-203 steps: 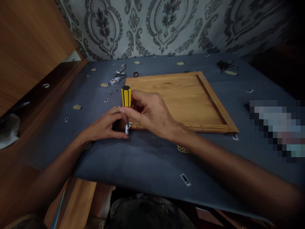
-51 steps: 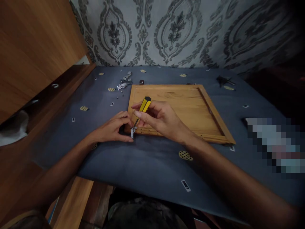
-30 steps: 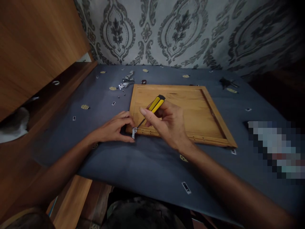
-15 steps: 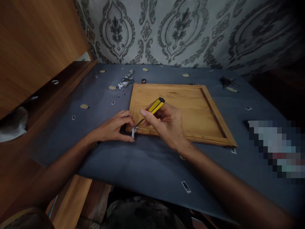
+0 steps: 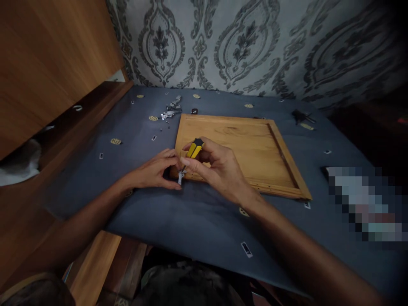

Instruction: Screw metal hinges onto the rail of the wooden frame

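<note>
A wooden cabinet door [image 5: 248, 140] with a raised frame lies flat on the table. At its near left corner sits a small metal hinge [image 5: 180, 177]. My left hand [image 5: 157, 170] steadies the hinge, fingers above it on the frame and thumb at its near end. My right hand [image 5: 219, 168] grips a yellow and black screwdriver [image 5: 195, 148], now fairly upright, its shaft pointing down at the hinge. Fingers partly hide the tip, so its exact contact with a screw cannot be seen.
More metal hinges [image 5: 172, 108] lie beyond the door's far left corner, with a few tiny screws [image 5: 168, 123] nearby. A dark object [image 5: 302, 117] rests at the far right. A blurred-out item [image 5: 363, 204] lies on the right. The blue cloth [image 5: 153, 221] covers the table.
My right hand has tipped the screwdriver more upright, its handle moving left and slightly lower. My left hand stays at the hinge. The whole view has shifted slightly.
</note>
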`<state>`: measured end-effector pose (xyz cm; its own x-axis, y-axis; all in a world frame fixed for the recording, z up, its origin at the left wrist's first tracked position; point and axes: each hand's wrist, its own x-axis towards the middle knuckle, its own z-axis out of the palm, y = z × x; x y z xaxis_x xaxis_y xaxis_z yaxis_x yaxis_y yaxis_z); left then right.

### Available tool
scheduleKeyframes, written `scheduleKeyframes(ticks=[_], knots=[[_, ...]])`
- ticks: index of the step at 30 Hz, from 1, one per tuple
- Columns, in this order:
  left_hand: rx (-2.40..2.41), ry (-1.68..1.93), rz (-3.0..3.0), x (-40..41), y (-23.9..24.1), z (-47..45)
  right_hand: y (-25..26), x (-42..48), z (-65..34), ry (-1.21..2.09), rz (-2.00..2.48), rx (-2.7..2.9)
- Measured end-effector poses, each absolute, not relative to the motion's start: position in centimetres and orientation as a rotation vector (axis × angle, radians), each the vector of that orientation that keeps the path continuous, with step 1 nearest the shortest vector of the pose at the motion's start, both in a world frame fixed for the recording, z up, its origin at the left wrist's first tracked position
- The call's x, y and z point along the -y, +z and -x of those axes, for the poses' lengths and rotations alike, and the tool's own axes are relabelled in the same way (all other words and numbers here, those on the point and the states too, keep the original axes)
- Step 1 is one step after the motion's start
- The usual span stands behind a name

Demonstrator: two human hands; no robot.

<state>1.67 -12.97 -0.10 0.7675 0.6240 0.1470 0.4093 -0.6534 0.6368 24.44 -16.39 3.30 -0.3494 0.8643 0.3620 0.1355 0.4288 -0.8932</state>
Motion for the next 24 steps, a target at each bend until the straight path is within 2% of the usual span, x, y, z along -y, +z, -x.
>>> scheduleKeyframes(ticks=[5, 15, 24], knots=[[-0.766, 0.485, -2.371, 13.1, -0.1, -1.6, 3.8, 15.6, -24.4, 1.198, 0.757, 1.751], [-0.789, 0.462, -2.372, 12.9, 0.0, -1.6, 2.4, 17.1, -23.6, 0.609, 1.001, 1.570], [-0.777, 0.467, -2.350, 12.9, 0.0, -1.6, 2.6, 17.1, -24.4, 0.635, 1.018, 1.598]])
